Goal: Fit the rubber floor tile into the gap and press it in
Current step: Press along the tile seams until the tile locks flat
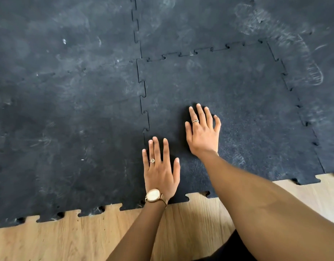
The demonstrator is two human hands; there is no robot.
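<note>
Nearest us, bare wood floor [59,240] runs below the tile's [237,113] toothed near edge. We see the left hand [160,172], with watch [153,195] and ring, flat and fingers spread on the tile's near-left corner, just beside the left seam [144,102]. The right hand [202,132], also spread and palm-down, lies further in on the tile. The tile is roughly square, no clear long axis, sitting in the gap, corners skewed slightly clockwise. Dusty mats [68,91] surround its left, far and right sides. No readable writing.
</note>
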